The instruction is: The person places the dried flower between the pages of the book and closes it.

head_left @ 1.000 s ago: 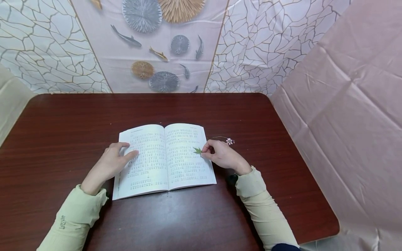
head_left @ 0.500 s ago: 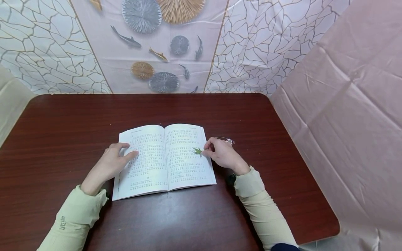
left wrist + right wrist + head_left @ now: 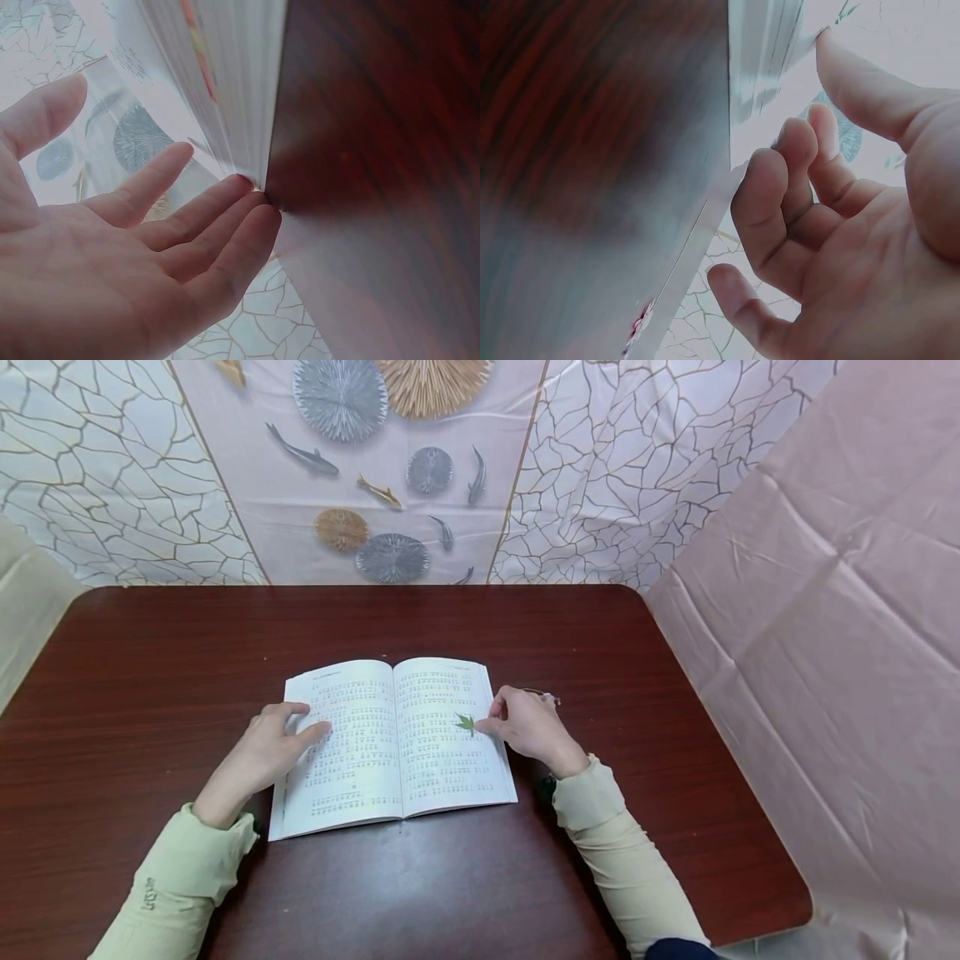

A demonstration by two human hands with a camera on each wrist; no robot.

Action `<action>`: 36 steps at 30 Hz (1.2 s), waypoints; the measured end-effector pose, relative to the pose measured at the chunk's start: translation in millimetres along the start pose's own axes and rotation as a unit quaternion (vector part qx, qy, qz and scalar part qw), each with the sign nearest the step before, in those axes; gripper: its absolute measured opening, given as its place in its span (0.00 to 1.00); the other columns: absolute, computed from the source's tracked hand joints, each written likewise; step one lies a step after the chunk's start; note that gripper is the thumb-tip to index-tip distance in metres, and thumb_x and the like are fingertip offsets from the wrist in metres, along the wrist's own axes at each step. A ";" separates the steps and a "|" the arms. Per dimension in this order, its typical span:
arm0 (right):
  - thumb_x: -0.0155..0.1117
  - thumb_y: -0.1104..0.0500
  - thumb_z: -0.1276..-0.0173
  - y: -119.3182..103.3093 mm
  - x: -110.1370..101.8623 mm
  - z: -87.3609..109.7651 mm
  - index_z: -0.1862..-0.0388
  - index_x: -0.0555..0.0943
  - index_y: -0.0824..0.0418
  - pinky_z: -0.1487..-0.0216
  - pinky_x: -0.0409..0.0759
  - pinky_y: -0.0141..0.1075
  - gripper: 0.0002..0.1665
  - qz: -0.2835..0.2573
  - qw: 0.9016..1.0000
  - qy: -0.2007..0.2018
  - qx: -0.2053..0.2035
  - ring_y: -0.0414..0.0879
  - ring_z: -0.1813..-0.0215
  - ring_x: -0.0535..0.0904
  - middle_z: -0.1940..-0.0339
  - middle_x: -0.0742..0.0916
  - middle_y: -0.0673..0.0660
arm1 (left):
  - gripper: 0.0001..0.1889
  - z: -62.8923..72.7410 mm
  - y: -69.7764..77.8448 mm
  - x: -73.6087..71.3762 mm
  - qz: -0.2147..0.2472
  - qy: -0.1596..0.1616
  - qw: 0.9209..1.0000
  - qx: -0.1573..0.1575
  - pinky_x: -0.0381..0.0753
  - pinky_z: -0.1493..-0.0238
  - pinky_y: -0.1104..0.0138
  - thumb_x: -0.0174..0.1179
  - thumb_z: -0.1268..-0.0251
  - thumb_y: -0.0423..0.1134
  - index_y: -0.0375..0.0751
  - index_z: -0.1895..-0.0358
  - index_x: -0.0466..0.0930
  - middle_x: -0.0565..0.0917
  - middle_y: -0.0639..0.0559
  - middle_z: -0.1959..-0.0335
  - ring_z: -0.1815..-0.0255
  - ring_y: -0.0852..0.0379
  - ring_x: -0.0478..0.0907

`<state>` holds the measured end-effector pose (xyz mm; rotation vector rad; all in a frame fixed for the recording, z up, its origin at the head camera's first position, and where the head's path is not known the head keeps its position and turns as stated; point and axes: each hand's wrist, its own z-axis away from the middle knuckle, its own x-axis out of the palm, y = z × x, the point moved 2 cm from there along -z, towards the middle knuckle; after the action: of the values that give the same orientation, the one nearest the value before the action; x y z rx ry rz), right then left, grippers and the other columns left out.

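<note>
An open book (image 3: 442, 768) lies on the table, printed pages facing up. On its right page is a small green pointed leaf (image 3: 465, 724). My right hand (image 3: 534, 731) is at the book's right edge, its thumb (image 3: 862, 86) extended onto the page right at the leaf. Its other fingers bend loosely beside the page edges, apart from the thumb. At the left edge rests my left hand (image 3: 262, 752), thumb and index finger over the left page. In the left wrist view its remaining fingers (image 3: 225, 247) reach loosely to the lower corner of the page block.
A thin-stemmed pink flower (image 3: 639, 324) lies on the table beyond my right hand, mostly hidden by it in the head view. The dark red wooden table (image 3: 150, 652) ends at patterned cloth (image 3: 637, 468) behind and pink cloth (image 3: 825, 652) on the right.
The leaf has shifted slightly left on the right page. My right hand has edged left with it, its index finger lifting away from the thumb. My left hand has stayed put.
</note>
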<state>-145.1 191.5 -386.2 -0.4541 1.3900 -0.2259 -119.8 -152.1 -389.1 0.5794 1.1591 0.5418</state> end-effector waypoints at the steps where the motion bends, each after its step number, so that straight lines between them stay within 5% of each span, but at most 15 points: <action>1: 0.71 0.46 0.38 -0.8 0.0 0.0 0.70 0.75 0.53 0.39 0.57 0.55 0.16 -0.001 1.000 0.000 -0.003 0.44 0.75 0.73 0.82 0.78 0.49 | 0.37 0.0 0.0 0.1 0.001 0.000 1.000 -0.001 0.64 0.41 0.38 0.50 0.28 0.58 0.27 0.32 0.61 0.57 0.23 0.31 0.33 0.29 0.56; 36: 0.70 0.44 0.37 -12.2 1.4 -3.6 0.71 0.76 0.53 0.51 0.61 0.45 0.17 -0.026 0.998 -0.020 -0.051 0.42 0.73 0.74 0.78 0.80 0.47 | 0.37 0.7 -0.4 -0.8 -0.006 0.008 1.000 0.005 0.62 0.39 0.39 0.50 0.29 0.57 0.27 0.33 0.63 0.59 0.24 0.32 0.31 0.29 0.55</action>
<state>-147.0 179.5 -382.5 -0.5765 1.3555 -0.1882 -119.3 -153.0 -388.6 0.5773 1.1804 0.5313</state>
